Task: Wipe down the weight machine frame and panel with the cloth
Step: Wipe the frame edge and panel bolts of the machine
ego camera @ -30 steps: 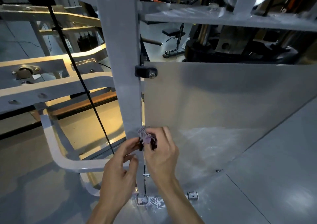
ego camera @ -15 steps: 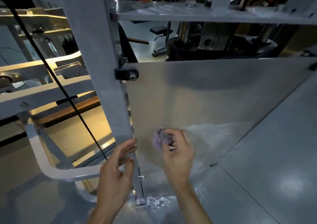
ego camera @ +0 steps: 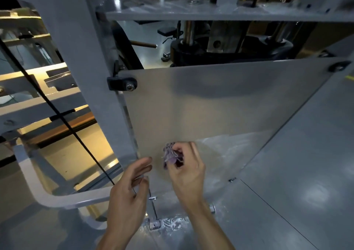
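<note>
Right hand (ego camera: 186,170): fingers bunched round purple cloth (ego camera: 170,154), pressed to lower-left panel (ego camera: 220,104). Unwiped panel lies up and right of the grip. Left hand (ego camera: 127,190): relaxed, empty, beside frame post (ego camera: 99,89), nearer it.

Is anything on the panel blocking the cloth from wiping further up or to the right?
Nothing visible does. The right hand grips the cloth against the lower panel, whose face is bare above and to the right. Only the corner bolts sit at its top edge. The left hand is off to the left.
</note>
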### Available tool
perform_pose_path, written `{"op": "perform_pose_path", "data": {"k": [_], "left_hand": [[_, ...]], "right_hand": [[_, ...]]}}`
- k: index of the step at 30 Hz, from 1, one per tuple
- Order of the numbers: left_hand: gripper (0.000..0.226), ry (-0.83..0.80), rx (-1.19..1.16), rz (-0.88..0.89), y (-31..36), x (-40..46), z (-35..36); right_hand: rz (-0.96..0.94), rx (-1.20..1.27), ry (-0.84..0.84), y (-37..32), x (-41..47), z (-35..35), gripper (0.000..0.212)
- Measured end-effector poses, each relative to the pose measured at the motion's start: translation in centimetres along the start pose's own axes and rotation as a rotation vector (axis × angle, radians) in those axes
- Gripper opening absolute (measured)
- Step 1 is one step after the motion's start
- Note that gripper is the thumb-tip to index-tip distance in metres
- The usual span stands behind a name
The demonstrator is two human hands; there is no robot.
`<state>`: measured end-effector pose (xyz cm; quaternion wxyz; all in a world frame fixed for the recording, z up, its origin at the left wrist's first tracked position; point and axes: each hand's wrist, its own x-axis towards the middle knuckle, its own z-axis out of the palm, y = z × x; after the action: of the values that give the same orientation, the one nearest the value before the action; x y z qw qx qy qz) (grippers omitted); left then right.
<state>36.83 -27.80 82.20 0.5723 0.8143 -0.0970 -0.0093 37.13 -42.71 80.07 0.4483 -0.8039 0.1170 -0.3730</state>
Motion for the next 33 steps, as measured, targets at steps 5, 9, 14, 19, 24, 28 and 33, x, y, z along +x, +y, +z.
{"op": "perform_pose_path", "data": {"k": [5,9,14,19,24,28,33], "left_hand": [[0.048,-0.044,0.018,0.007,0.3,-0.1,1.0],[0.048,-0.058,0.021,0.020,0.7,-0.2,1.4],[0.050,-0.029,0.017,0.038,1.2,0.0,1.8],[0.051,0.005,-0.023,0.029,1.3,0.0,2.5],[0.051,0.014,0.007,0.054,2.4,-0.3,4.4],[0.050,-0.008,-0.021,0.059,3.3,0.0,6.2],[0.051,0.008,-0.026,0.090,3.5,0.3,7.6]], "right_hand": [[0.119,-0.140,0.261,3.7,2.0,-4.9,0.039],[0.084,0.093,0.125,1.9,0.3,-1.4,0.028],[-0.022,0.060,0.007,1.2,0.5,-2.0,0.025],[0.104,-0.017,0.243,4.8,3.4,-8.0,0.041],[0.092,0.083,0.101,3.0,2.3,-4.7,0.034],[-0.019,0.066,-0.006,2.5,2.5,-5.4,0.026],[0.144,0.045,0.249,7.1,5.4,-11.8,0.035]]}}
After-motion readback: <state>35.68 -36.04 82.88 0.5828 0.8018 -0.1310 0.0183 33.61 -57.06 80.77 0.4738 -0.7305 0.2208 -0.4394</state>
